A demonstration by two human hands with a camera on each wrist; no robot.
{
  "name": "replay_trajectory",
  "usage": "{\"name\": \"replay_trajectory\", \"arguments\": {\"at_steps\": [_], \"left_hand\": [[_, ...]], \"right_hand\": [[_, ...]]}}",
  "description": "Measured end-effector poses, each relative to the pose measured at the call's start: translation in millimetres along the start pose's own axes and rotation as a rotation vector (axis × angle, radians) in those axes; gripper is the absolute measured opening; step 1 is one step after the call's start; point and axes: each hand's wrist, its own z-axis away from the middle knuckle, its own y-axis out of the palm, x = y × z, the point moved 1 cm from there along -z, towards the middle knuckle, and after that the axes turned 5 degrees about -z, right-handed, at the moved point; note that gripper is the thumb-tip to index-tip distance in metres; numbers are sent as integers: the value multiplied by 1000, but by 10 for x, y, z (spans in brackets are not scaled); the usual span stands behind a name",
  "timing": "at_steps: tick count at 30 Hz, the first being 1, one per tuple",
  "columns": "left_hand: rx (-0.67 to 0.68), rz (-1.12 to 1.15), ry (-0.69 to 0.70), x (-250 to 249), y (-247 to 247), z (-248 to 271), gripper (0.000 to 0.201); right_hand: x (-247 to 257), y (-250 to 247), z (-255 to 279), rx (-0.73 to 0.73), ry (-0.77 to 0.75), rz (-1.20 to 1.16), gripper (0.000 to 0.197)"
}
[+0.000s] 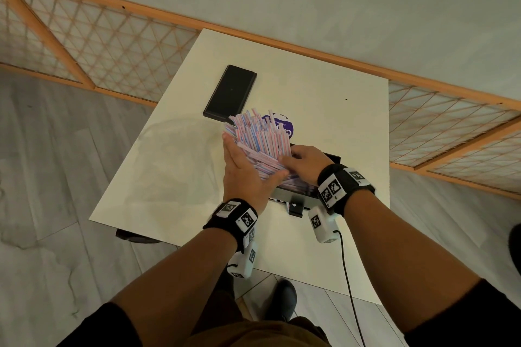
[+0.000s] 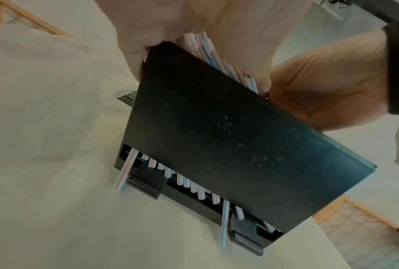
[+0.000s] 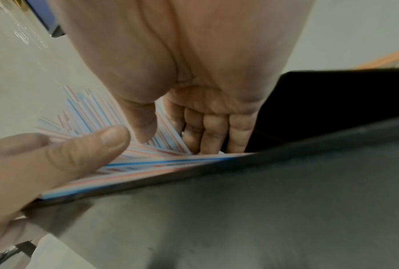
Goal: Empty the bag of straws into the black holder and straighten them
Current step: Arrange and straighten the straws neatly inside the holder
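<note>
- The straws (image 1: 258, 144) look light, thin and slippery, a loose bunch that will fan and slide; I reckon they are best squeezed from both flanks, not pinched singly.
- They are paper-wrapped, striped pink and blue, ends uneven, leaning out of the black holder (image 2: 228, 138) on the worktop (image 1: 174, 166).
- The left hand (image 1: 245, 175) presses flat against one side; the right hand (image 1: 306, 162) curls its fingers round the other.

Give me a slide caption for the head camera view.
Both hands, left hand and right hand, press striped straws into the black holder on a white table.
</note>
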Motion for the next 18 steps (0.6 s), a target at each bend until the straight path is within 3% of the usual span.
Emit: {"name": "replay_trajectory", "arguments": {"at_steps": [6, 8, 9, 11, 14, 18], "left_hand": [[-33, 34, -76, -17, -120, 50, 153], [-58, 10, -41, -92, -289, 131, 151], [-71, -15, 31, -136, -372, 188, 148], [-92, -163, 303, -219, -473, 306, 137], [-1, -476, 706, -233, -367, 461, 103], [110, -692, 898, -127, -68, 487, 59]], "right_hand": [[1, 2, -27, -24, -23, 198, 25], [17, -3, -30, -45, -28, 273, 26], [18, -8, -32, -55, -26, 299, 27], [21, -18, -36, -70, -13, 318, 26], [14, -28, -52, -83, -7, 302, 21], [9, -29, -87, -83, -25, 325, 24]]}}
